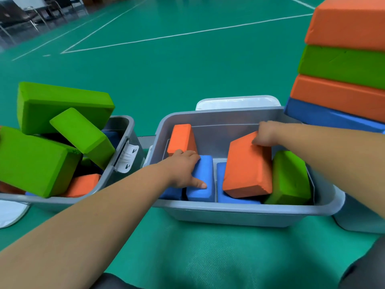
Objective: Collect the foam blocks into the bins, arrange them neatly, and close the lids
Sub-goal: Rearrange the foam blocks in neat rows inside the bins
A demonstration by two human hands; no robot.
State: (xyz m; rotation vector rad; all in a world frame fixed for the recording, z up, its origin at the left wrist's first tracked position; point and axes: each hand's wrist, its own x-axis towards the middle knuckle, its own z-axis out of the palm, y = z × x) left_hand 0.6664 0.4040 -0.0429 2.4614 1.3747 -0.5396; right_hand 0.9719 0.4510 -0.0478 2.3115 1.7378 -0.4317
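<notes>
Under the curled fingers of the left hand (pixel 183 167), a blue block (pixel 207 172) is gripped inside the grey bin (pixel 229 217), with the thumb laid across its top. Just beyond those fingers an upright orange block (pixel 181 138) is seen. A tilted orange block (pixel 248 167) is clasped at its far corner by the right hand (pixel 265 132), fingers curled over the edge; a green block (pixel 289 180) is leaned beside it.
</notes>
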